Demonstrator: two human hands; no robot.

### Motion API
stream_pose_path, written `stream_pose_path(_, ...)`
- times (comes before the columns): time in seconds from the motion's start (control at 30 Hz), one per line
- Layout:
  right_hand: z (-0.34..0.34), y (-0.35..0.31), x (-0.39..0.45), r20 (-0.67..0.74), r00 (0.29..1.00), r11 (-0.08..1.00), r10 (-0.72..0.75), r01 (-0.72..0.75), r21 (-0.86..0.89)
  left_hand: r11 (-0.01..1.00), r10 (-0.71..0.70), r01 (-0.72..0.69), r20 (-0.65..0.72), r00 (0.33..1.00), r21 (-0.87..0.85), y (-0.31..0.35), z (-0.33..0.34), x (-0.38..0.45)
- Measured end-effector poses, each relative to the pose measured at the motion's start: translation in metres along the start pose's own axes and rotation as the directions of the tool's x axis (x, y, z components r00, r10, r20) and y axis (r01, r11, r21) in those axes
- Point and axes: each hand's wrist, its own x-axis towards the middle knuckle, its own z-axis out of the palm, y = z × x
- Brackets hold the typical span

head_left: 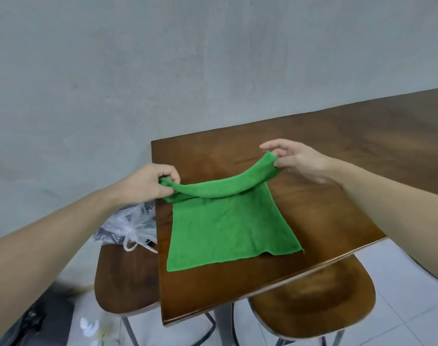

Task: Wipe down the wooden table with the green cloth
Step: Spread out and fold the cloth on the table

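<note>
The green cloth (pixel 228 226) lies spread on the near left part of the dark wooden table (pixel 350 156). Its far edge is lifted off the wood and curls toward me. My left hand (pixel 148 183) pinches the far left corner at the table's left edge. My right hand (pixel 295 158) pinches the far right corner a little above the tabletop. The cloth's near edge rests flat close to the table's front edge.
A wooden stool (pixel 123 275) at the left carries a clear plastic bag (pixel 130 228). A second wooden stool (pixel 317 300) stands under the front edge. A grey wall rises behind the table. Pale floor tiles show at lower right.
</note>
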Motion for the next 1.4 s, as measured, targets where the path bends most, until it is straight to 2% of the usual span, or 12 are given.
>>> stream_pose_path(0.13, 0.017, 0.021, -0.052, 0.096, 0.993, 0.979, 0.062, -0.042, -0.199, 0.996, 0.023, -0.035, 0.148, 0.989, 0.08, -0.004, 0.026, -0.034)
stream_pose_path(0.23, 0.029, 0.038, -0.074, 0.169, 0.977, 0.888, 0.132, -0.041, -0.459, 0.971, -0.012, -0.052, 0.263, 0.965, 0.234, -0.014, 0.043, -0.048)
stream_pose_path(0.33, 0.038, 0.044, -0.082, 0.19, 0.963, 0.848, 0.193, -0.066, -0.525, 0.986, 0.021, -0.081, 0.374, 0.927, 0.145, -0.011, 0.052, -0.057)
stream_pose_path(0.43, 0.04, 0.04, -0.068, 0.007, 0.996, 0.86, 0.093, -0.077, -0.505, 0.995, 0.053, -0.066, 0.167, 0.985, 0.068, -0.014, 0.053, -0.044)
stream_pose_path(0.53, 0.039, 0.038, -0.034, -0.113, 0.994, 0.785, 0.014, -0.08, -0.615, 0.975, 0.095, -0.067, -0.124, 0.988, 0.211, -0.032, 0.053, -0.01)
stream_pose_path(0.63, 0.033, 0.045, 0.006, -0.105, 0.993, 0.652, 0.054, -0.115, -0.75, 0.938, -0.049, 0.074, -0.084, 0.995, 0.339, -0.051, 0.055, 0.026)
stream_pose_path(0.73, 0.026, 0.055, 0.042, 0.04, 0.993, 0.534, 0.113, -0.027, -0.845, 0.924, -0.129, 0.123, -0.005, 0.992, 0.361, -0.062, 0.052, 0.052)
stream_pose_path(0.87, 0.013, 0.057, 0.08, 0.13, 0.973, 0.663, 0.189, -0.029, -0.748, 0.981, -0.144, 0.133, 0.075, 0.987, 0.139, -0.072, 0.036, 0.072)
stream_pose_path(0.97, 0.0, 0.055, 0.121, 0.048, 0.997, 0.761, 0.067, -0.02, -0.649, 0.954, -0.264, 0.25, -0.067, 0.962, -0.168, -0.089, 0.016, 0.093)
stream_pose_path(1.07, -0.01, 0.055, 0.173, -0.053, 0.997, 0.836, -0.058, 0.019, -0.548, 0.897, -0.357, 0.242, -0.284, 0.89, -0.37, -0.097, -0.005, 0.122)
stream_pose_path(1.27, -0.006, 0.054, 0.289, -0.054, 0.996, 0.866, -0.07, 0.034, -0.499, 0.906, -0.417, 0.339, -0.385, 0.824, -0.255, -0.127, -0.047, 0.184)
stream_pose_path(1.4, 0.004, 0.054, 0.347, -0.15, 0.988, 0.909, -0.024, -0.041, -0.416, 0.892, -0.452, 0.374, -0.506, 0.734, -0.254, -0.155, -0.064, 0.218)
